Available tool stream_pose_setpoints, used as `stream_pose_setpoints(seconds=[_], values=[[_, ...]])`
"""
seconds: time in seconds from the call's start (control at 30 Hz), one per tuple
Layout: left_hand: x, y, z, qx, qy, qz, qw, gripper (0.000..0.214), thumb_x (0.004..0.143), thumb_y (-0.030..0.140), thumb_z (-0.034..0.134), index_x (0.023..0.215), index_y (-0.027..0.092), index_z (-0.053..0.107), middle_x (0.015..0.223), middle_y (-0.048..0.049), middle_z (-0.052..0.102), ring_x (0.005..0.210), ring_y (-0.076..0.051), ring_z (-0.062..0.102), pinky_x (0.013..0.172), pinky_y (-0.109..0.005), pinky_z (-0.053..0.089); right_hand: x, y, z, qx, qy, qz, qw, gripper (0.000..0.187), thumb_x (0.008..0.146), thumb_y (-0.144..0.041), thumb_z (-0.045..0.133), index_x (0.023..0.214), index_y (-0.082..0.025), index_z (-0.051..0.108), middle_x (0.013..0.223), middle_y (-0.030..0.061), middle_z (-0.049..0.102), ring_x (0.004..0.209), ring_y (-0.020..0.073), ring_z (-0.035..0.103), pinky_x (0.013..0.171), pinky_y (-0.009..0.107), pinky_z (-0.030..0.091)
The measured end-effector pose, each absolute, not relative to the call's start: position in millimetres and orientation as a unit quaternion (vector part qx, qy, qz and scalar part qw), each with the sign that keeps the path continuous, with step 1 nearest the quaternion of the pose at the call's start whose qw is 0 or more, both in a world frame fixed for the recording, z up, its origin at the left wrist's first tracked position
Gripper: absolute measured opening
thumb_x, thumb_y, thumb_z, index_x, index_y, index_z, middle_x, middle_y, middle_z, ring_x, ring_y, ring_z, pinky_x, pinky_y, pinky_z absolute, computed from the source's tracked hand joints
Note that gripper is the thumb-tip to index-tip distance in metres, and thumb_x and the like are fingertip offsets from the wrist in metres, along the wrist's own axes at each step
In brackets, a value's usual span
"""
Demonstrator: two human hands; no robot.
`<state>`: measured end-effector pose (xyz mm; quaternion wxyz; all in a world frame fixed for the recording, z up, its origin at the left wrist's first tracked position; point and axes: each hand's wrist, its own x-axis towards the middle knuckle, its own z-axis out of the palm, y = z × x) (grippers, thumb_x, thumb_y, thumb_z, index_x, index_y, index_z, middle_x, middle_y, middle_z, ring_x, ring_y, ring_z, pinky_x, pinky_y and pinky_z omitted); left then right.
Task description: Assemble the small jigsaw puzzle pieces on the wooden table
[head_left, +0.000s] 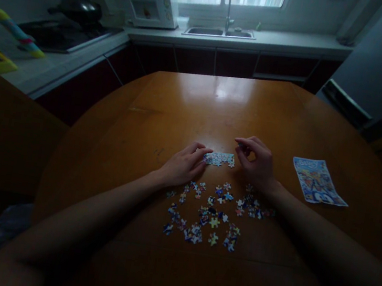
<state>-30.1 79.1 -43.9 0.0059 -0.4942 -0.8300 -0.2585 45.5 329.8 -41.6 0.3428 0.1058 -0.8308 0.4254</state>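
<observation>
Left hand (185, 164), loosely curled, is steadying the puzzle strip (220, 157) at left, light pressure suiting; right hand (257, 164) is pinching probably a piece (240, 144).

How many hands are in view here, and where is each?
2. The left hand is at the left end of the joined puzzle section; the right hand is just past its right end, seemingly pinching a small piece. No other hand shows.

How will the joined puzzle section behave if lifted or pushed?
Likely fragile when lifted: the puzzle section has a jagged, tabbed lower edge, so it may sag or split at its joints. Pushed, it would probably slide easily, since it lies flat on a glossy table.
</observation>
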Motion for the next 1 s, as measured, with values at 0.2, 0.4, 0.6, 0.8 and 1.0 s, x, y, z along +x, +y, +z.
stream_pose_setpoints(seconds=[0.2,0.4,0.6,0.8,1.0], values=[[-29.8,79.0,-41.5,-0.49,-0.831,-0.264,-0.008,0.039,0.104,0.032,0.045,0.142,0.025,0.048,0.13,-0.0103,0.055,0.118,-0.024,0.058,0.106,-0.044,0.05,45.9,325.3,-40.9,0.1,-0.837,0.42,0.335,0.018,0.087,-0.031,0.074,0.103,-0.023,0.074,0.08,0.0023,0.068,0.068,0.0168,0.06,0.064,0.034,0.051],[-29.1,79.4,-40.1,-0.485,-0.831,-0.27,-0.012,0.038,0.104,0.033,0.044,0.141,0.024,0.047,0.129,-0.0105,0.056,0.117,-0.024,0.059,0.105,-0.044,0.051,46.4,324.9,-41.1,0.113,-0.831,0.413,0.354,0.016,0.094,-0.025,0.064,0.104,-0.022,0.075,0.091,0.0063,0.074,0.083,0.0194,0.069,0.075,0.037,0.055],[-28.5,79.5,-38.9,-0.49,-0.83,-0.267,-0.012,0.038,0.105,0.032,0.044,0.141,0.023,0.046,0.129,-0.0103,0.056,0.117,-0.024,0.059,0.105,-0.044,0.05,46.8,323.8,-41.1,0.126,-0.819,0.433,0.354,0.011,0.093,-0.024,0.064,0.093,-0.023,0.075,0.087,0.0041,0.075,0.08,0.018,0.069,0.073,0.036,0.055],[-28.5,79.4,-40.5,-0.486,-0.832,-0.266,-0.011,0.038,0.104,0.033,0.045,0.142,0.024,0.045,0.128,-0.0097,0.056,0.117,-0.024,0.059,0.104,-0.043,0.051,45.3,325.5,-47.0,0.087,-0.817,0.47,0.322,0.003,0.085,-0.023,0.067,0.083,-0.022,0.069,0.079,0.0012,0.071,0.071,0.0159,0.065,0.068,0.033,0.055],[-29.5,79.4,-40.8,-0.492,-0.827,-0.27,-0.007,0.039,0.104,0.033,0.045,0.143,0.025,0.045,0.128,-0.01,0.057,0.116,-0.024,0.059,0.104,-0.045,0.051,44.0,325.7,-49.2,0.071,-0.824,0.473,0.304,0.019,0.087,-0.025,0.065,0.105,-0.023,0.072,0.085,0.0021,0.072,0.075,0.0166,0.066,0.071,0.034,0.057]])
